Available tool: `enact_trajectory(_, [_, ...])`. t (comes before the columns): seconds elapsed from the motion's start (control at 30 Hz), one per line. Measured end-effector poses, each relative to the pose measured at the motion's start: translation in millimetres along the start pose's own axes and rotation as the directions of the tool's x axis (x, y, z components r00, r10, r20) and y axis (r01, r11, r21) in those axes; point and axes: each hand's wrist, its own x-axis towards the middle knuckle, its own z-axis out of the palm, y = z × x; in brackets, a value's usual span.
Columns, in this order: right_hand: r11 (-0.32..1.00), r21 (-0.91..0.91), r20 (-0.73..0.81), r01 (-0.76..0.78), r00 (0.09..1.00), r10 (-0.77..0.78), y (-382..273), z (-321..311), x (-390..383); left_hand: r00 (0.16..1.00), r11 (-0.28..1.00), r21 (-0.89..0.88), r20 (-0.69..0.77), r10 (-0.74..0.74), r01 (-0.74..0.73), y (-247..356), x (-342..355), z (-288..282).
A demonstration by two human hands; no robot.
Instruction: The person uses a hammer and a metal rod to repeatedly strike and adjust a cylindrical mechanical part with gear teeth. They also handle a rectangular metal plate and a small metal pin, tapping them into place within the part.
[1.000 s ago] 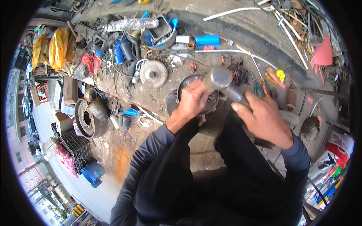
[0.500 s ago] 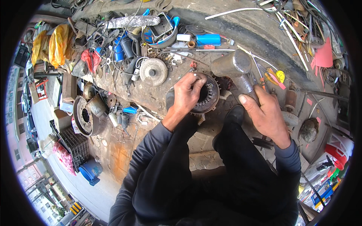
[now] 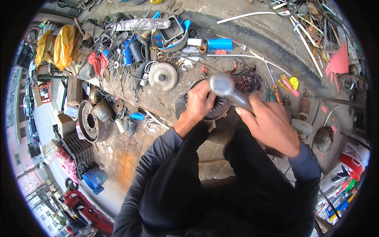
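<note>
My right hand [image 3: 272, 124] is wrapped round the handle of a heavy steel hammer [image 3: 223, 84]. Its rounded head, slightly blurred, hangs right beside and over the fingers of my left hand [image 3: 196, 103]. That left hand is closed above a round motor stator [image 3: 218, 112], whose ring of slots shows between the hands. A thin metal rod with a bright end stood in its grip a moment ago; the hammer head now hides that spot. Just beyond the stator lies a tangled heap of dark reddish wire [image 3: 248, 79]. My legs flank the stator on the near side.
A grey disc [image 3: 162, 77] lies left of the stator. Cables, blue cylinders and a basin [image 3: 175, 44] crowd the far left. Pliers [image 3: 278, 94] and a yellow tape roll [image 3: 293, 82] lie to the right. A rusty wheel rim [image 3: 87, 121] and black crate [image 3: 79, 154] stand left.
The hammer has swung leftward from the right of the stator to over my left hand, uncovering the wire heap. My left hand stays at the stator. A red vehicle has appeared at lower left.
</note>
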Motion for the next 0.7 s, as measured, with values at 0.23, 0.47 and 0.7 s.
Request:
enact_trajectory(0.23, [0.980,0.192,-0.194,0.044,0.981,-0.006,21,8,-4,0.983,0.973,-0.167,-0.062,-0.170,0.158,9,6,-16])
enact_trajectory(0.47, [0.946,0.325,-0.202,0.000,0.977,0.070,22,7,-3,0.968,0.968,-0.162,-0.132,-0.212,0.190,2,10,-22])
enact_trajectory(0.7, [0.943,0.332,-0.181,0.001,0.981,0.063,22,13,-2,0.977,0.980,-0.080,-0.105,-0.188,0.180,-5,4,-16])
